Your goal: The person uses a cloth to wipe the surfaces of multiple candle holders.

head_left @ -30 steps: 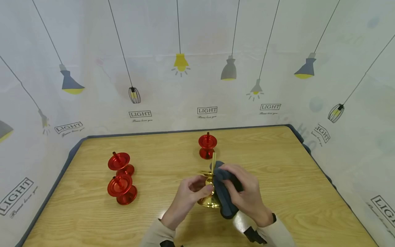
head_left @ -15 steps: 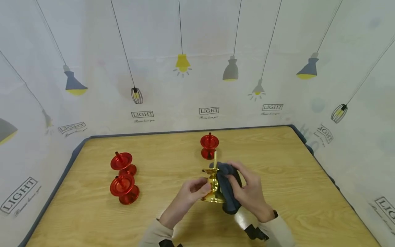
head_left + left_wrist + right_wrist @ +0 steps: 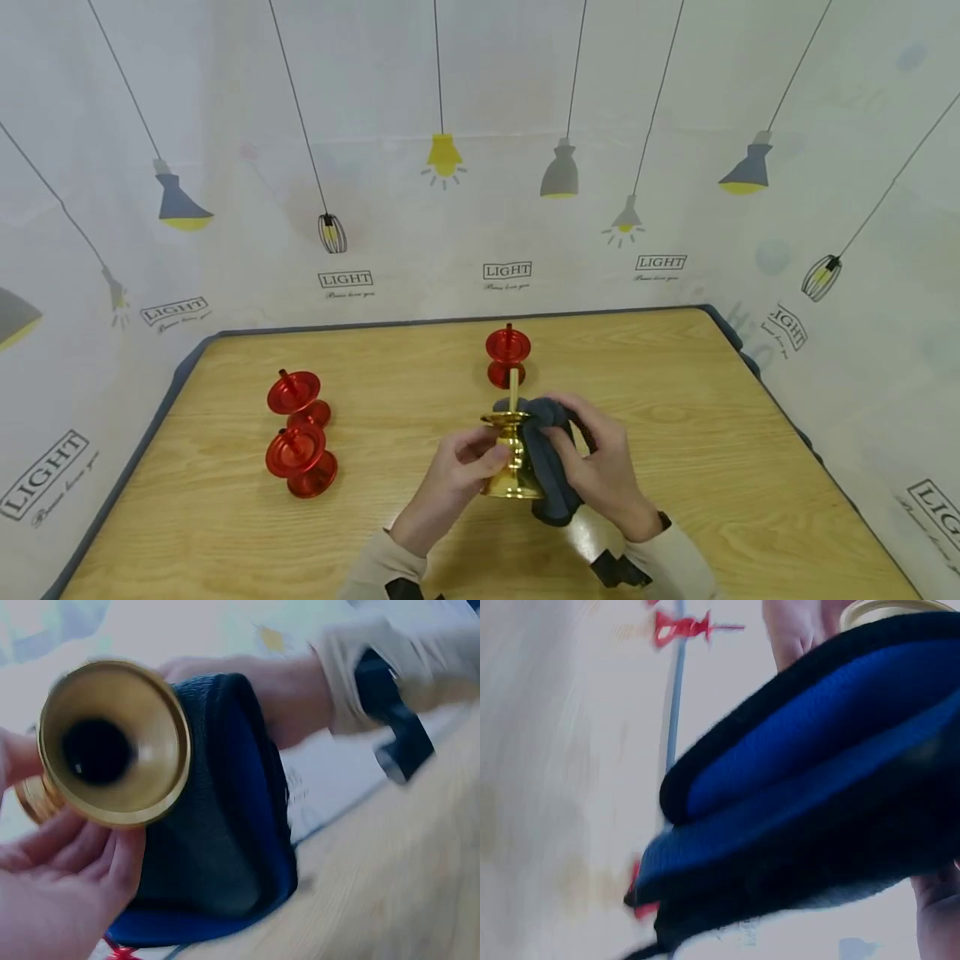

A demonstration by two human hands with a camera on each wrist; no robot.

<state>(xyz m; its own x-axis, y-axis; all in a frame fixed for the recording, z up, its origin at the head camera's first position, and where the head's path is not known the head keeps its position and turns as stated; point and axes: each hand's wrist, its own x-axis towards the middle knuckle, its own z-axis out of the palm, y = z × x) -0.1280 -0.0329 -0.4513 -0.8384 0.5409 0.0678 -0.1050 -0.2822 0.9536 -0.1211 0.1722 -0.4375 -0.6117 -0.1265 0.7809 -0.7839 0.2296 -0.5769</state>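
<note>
A gold candlestick [image 3: 512,454] with a thin upright spike is held just above the wooden table [image 3: 705,425] near its front middle. My left hand [image 3: 467,465] grips its stem from the left. My right hand [image 3: 592,463] holds a folded dark blue cloth [image 3: 547,467] against the candlestick's right side. The left wrist view looks into the hollow gold base [image 3: 112,742] with the cloth [image 3: 217,817] wrapped beside it and my left fingers [image 3: 67,892] under it. The right wrist view is filled by the blue cloth [image 3: 817,795].
Two red candle holders [image 3: 293,393] [image 3: 300,461] stand at the left of the table, one in front of the other. A third red holder [image 3: 507,356] stands just behind the gold one. A printed curtain with lamp drawings surrounds the table on three sides.
The gold candlestick has swung from tilted to nearly upright between my hands. The cloth and my right hand have shifted slightly along its right side.
</note>
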